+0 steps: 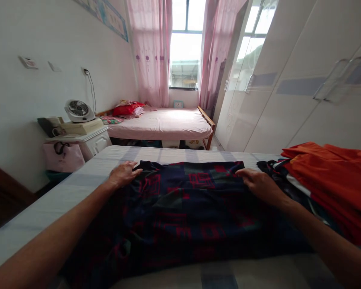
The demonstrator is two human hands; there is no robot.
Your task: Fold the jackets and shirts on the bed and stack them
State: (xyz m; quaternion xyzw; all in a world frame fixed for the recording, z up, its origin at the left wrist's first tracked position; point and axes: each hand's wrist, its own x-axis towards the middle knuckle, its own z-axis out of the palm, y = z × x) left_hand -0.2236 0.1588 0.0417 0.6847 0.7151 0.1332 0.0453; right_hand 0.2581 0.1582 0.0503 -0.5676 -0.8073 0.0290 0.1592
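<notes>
A dark navy garment with red geometric patterns and dark green patches lies spread across the bed in front of me. At its far left corner is my left hand, thumb and fingers closed at the fabric's edge. My right hand pinches the far right corner between thumb and fingers. Small wrinkles run along the far edge between the hands. The garment's near part falls in shadow, and its lower left is bunched. I cannot make out what kind of garment it is.
Beneath lies a pale checked bedsheet. An orange cloth pile rests over dark clothes to the right. Beyond stand a pink-sheeted bed and, at left, a nightstand bearing a fan. White wardrobes line the right.
</notes>
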